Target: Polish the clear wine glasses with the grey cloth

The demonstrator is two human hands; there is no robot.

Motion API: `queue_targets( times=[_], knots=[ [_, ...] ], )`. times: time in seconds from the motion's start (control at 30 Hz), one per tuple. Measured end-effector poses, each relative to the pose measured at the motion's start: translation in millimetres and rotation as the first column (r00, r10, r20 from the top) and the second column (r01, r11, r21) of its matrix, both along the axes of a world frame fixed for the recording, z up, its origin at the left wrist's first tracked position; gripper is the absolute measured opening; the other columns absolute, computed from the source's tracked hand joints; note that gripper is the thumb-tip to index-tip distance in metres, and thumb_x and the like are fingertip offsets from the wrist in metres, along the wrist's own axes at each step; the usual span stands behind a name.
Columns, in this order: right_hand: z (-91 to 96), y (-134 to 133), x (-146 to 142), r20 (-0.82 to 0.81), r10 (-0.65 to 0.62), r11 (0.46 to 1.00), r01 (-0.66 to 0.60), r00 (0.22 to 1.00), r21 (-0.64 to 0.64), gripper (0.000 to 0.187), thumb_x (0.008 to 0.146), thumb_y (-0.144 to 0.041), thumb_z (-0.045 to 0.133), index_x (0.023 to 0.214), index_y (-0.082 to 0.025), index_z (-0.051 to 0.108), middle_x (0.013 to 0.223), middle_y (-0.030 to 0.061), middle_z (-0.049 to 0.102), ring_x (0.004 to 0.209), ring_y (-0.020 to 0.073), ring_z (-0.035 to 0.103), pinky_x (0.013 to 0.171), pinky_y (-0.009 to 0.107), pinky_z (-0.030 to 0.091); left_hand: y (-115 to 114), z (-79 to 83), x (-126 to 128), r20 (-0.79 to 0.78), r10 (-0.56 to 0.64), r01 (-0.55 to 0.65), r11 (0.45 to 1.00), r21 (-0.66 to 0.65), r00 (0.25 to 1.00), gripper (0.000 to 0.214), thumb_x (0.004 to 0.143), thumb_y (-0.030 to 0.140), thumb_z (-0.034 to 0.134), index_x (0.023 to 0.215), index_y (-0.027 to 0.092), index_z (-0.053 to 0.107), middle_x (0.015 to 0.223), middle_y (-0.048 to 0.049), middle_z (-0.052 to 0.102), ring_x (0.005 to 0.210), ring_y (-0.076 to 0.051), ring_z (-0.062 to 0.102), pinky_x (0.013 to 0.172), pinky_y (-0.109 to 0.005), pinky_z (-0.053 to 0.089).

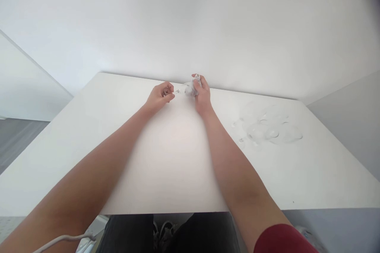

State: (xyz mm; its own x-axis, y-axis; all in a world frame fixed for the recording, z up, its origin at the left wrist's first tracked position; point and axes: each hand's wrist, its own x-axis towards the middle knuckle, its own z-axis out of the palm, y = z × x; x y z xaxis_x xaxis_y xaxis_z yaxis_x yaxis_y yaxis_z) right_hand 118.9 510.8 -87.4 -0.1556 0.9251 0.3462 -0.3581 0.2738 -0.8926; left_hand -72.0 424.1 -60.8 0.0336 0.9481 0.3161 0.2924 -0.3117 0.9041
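My right hand (203, 94) is closed around a crumpled, see-through plastic-like piece (190, 89), held near the back edge of the table. To its left, my left hand (160, 95) has its fingers curled, with thumb and fingertips pinched. A small clear bit (177, 91) sticks out from those fingertips towards the right hand. Whether this bit joins the crumpled piece I cannot tell. Glare washes out the exact kind of both.
Several clear, rounded, film-like pieces (273, 128) lie in an overlapping cluster on the right of the white table (178, 158). Behind the table rises a white wall (190, 23). A pale cable (65, 238) crosses my left forearm at the bottom left.
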Motion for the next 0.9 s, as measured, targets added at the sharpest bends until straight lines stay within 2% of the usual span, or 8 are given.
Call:
queue_targets(
  times=[0.1, 0.2, 0.27, 0.33, 0.47, 0.57, 0.67, 0.9],
  knots=[
    [-5.8, 9.2, 2.0, -0.168, -0.098, 0.995, 0.096, 0.981, -0.020, 0.038, 0.083, -0.057, 0.072, 0.109, -0.031, 0.062, 0.101, -0.0009, 0.066, 0.098, 0.0161, 0.065, 0.084, 0.032, 0.055, 5.4, -4.6, -3.1, 0.119, 0.039, -0.036, 0.999, -0.031, 0.992, 0.015, 0.074, 0.025, 0.069, 0.089, 0.020, 0.067, 0.068, 0.0012, 0.059, 0.058, -0.012, 0.053, 0.052, -0.025, 0.040],
    [-13.3, 19.8, 3.9, -0.317, -0.149, 0.988, 0.129, 0.937, -0.084, 0.030, 0.085, -0.053, 0.071, 0.099, -0.028, 0.061, 0.098, -0.0002, 0.068, 0.097, 0.0153, 0.066, 0.086, 0.031, 0.057, 14.3, -11.0, -8.8, 0.315, 0.156, -0.159, 0.987, -0.014, 0.936, 0.019, 0.072, 0.026, 0.071, 0.090, 0.020, 0.072, 0.067, 0.0012, 0.056, 0.057, -0.011, 0.051, 0.050, -0.024, 0.040],
    [-15.0, 21.7, 3.2, -0.356, -0.114, 0.990, 0.077, 0.928, -0.116, 0.026, 0.085, -0.048, 0.071, 0.096, -0.027, 0.062, 0.099, 0.0010, 0.071, 0.101, 0.0161, 0.068, 0.090, 0.032, 0.057, 17.8, -13.1, -11.7, 0.424, 0.206, -0.223, 0.975, -0.010, 0.882, 0.021, 0.073, 0.027, 0.072, 0.093, 0.021, 0.072, 0.068, 0.0011, 0.055, 0.059, -0.012, 0.052, 0.050, -0.023, 0.042],
    [-12.0, 17.4, 0.5, -0.337, 0.010, 0.991, -0.054, 0.942, -0.121, 0.024, 0.084, -0.044, 0.072, 0.098, -0.026, 0.064, 0.103, 0.0028, 0.074, 0.106, 0.0186, 0.068, 0.094, 0.035, 0.057, 17.9, -13.3, -12.2, 0.469, 0.179, -0.206, 0.979, 0.005, 0.865, 0.023, 0.074, 0.029, 0.073, 0.097, 0.022, 0.073, 0.070, 0.0007, 0.055, 0.062, -0.012, 0.054, 0.051, -0.023, 0.045],
    [4.9, -2.8, -2.5, -0.236, 0.298, 0.938, -0.330, 0.925, -0.106, 0.031, 0.084, -0.049, 0.068, 0.105, -0.026, 0.066, 0.113, 0.0050, 0.076, 0.115, 0.0251, 0.067, 0.098, 0.044, 0.056, 12.1, -12.0, -6.6, 0.346, 0.006, -0.024, 0.999, 0.048, 0.938, 0.028, 0.079, 0.042, 0.079, 0.097, 0.021, 0.076, 0.069, -0.0004, 0.058, 0.057, -0.012, 0.053, 0.052, -0.026, 0.047],
    [16.3, -15.5, 0.9, -0.157, 0.384, 0.904, -0.405, 0.910, -0.136, 0.040, 0.086, -0.058, 0.062, 0.113, -0.028, 0.065, 0.117, 0.0054, 0.076, 0.118, 0.0288, 0.067, 0.096, 0.051, 0.056, 8.8, -11.6, -1.9, 0.158, -0.071, 0.059, 0.995, 0.079, 0.985, 0.038, 0.084, 0.055, 0.075, 0.085, 0.017, 0.077, 0.065, -0.0023, 0.059, 0.055, -0.012, 0.052, 0.053, -0.027, 0.048],
    [20.1, -19.4, 4.0, -0.129, 0.402, 0.898, -0.418, 0.907, -0.141, 0.046, 0.087, -0.062, 0.060, 0.116, -0.028, 0.065, 0.120, 0.0069, 0.075, 0.119, 0.0313, 0.066, 0.094, 0.053, 0.056, 8.3, -11.3, -0.2, 0.049, -0.087, 0.083, 0.993, 0.088, 0.995, 0.046, 0.086, 0.061, 0.071, 0.077, 0.016, 0.076, 0.065, -0.0037, 0.060, 0.056, -0.012, 0.053, 0.055, -0.027, 0.050],
    [19.5, -17.0, 4.4, -0.257, 0.266, 0.963, -0.270, 0.929, 0.020, 0.037, 0.079, -0.048, 0.076, 0.109, -0.029, 0.066, 0.132, 0.0043, 0.069, 0.134, 0.0266, 0.057, 0.104, 0.047, 0.054, 7.4, -11.2, -1.6, 0.061, -0.063, 0.062, 0.998, 0.012, 0.996, 0.043, 0.087, 0.056, 0.069, 0.069, 0.017, 0.069, 0.061, -0.0017, 0.054, 0.056, -0.012, 0.051, 0.049, -0.024, 0.045]
  ],
)
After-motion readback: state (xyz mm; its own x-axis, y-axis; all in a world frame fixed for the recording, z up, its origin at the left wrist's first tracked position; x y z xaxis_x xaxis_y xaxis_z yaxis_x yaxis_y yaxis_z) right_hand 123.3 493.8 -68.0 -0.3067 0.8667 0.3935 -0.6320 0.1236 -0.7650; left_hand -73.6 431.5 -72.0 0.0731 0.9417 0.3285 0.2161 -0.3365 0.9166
